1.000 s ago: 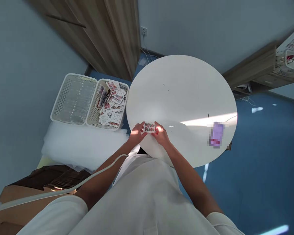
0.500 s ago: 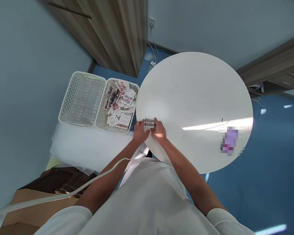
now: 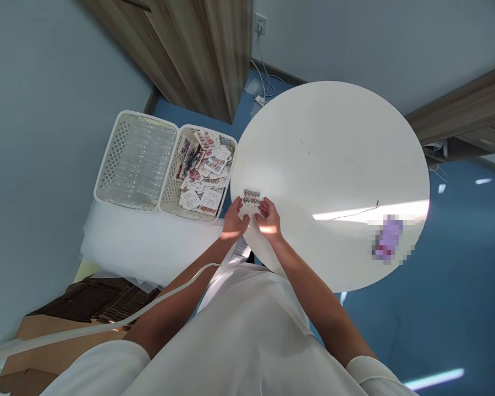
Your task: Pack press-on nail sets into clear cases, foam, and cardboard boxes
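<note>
In front of me, at the left edge of the round white table (image 3: pixel 334 148), is a small card of press-on nails (image 3: pixel 251 196), with two rows of red and green oval pieces. My left hand (image 3: pixel 233 221) has its fingertips at the card's left edge and its thumb near the lower edge. At the right edge, the curled fingers of my right hand (image 3: pixel 269 221) grip the card, the thumb pointing inward. The card's near edge is hard to make out between the thumbs.
Left of the table, a white basket (image 3: pixel 171 190) holds many similar cards. Beside it, another basket (image 3: pixel 107 159) contains clear plastic pieces. A blurred purple object (image 3: pixel 389 236) lies on the table's right side. Cables (image 3: pixel 268 82) run along the floor behind.
The card sits slightly farther from me and shows more of its face. Both thumbs have drawn back from its rows of nails. The camera view has shifted a little.
</note>
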`<state>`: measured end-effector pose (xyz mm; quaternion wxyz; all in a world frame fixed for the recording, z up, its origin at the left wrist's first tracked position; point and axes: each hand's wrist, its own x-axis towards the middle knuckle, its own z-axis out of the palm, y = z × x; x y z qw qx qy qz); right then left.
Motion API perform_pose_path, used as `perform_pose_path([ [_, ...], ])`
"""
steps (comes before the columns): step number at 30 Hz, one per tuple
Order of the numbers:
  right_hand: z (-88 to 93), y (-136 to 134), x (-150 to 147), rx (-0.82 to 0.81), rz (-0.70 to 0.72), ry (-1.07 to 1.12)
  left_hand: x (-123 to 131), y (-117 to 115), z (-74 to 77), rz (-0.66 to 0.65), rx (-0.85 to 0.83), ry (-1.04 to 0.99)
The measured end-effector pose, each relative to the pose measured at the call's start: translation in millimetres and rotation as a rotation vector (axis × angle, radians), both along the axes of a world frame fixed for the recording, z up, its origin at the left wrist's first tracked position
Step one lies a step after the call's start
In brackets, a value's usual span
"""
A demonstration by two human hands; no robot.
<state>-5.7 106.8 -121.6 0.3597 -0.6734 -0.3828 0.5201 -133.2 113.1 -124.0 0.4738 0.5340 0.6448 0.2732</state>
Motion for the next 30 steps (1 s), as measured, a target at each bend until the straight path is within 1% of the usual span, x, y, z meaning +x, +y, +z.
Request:
perform_pose_path([
  [4,0.8,1,-1,-0.001,0.018,-0.015,0,3,0.4,0.011,-0.015,-0.024],
  [12,-1.2,-3,-1,0.025,0.064,-0.038,4,0,3.0,0.057,-0.017,-0.047],
  [15,2.4,-6,2,0.045,0.074,-0.014,5,-3,5.4,0.071,-0.031,-0.049],
  [18,10.2,-13,8,0.048,0.095,-0.001,6,-11,6.9,0.092,-0.04,-0.046],
  [21,19.6,-24,17,0.026,0.152,-0.033,7,-25,9.6,0.117,-0.054,-0.032],
  [24,28.7,-39,26,0.028,0.22,-0.102,8,-45,17.0,0.111,-0.089,-0.003],
  [26,34.8,-50,31,0.044,0.258,-0.118,9,-62,24.8,0.096,-0.116,0.021],
  [30,46.2,-75,42,0.051,0.338,-0.074,9,-102,42.1,0.039,-0.147,0.053],
])
